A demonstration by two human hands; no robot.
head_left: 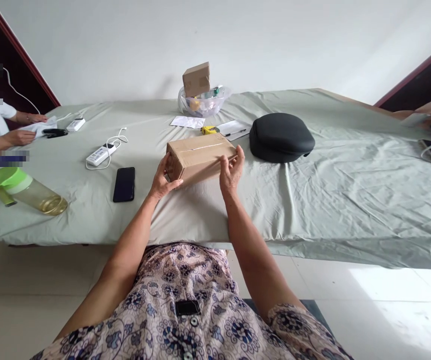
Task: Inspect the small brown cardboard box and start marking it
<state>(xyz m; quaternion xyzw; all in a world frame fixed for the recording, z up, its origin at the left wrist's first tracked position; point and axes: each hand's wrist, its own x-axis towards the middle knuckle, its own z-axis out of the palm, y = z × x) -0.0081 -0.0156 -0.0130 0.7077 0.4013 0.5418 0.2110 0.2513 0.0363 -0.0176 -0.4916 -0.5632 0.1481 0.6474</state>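
A brown cardboard box (202,155) is held between my two hands over the cloth-covered table. My left hand (161,180) grips its left end, thumb along the lower near edge and the other fingers partly hidden behind the side. At the right end, my right hand (232,169) presses its fingers on the near right corner. A pale line runs along the middle of the box's top. Just behind the box lie a yellow tape measure (210,130) and a black pen (235,132) on white paper. To the right sits a black zip case (282,137).
A clear plastic basin (203,106) with a smaller carton (196,79) stands by the wall. Left are a phone (124,184), a white power strip (101,154) and a green-lidded bottle (31,192) on its side. People sit at both ends; one person's hands (23,135) hold something white.
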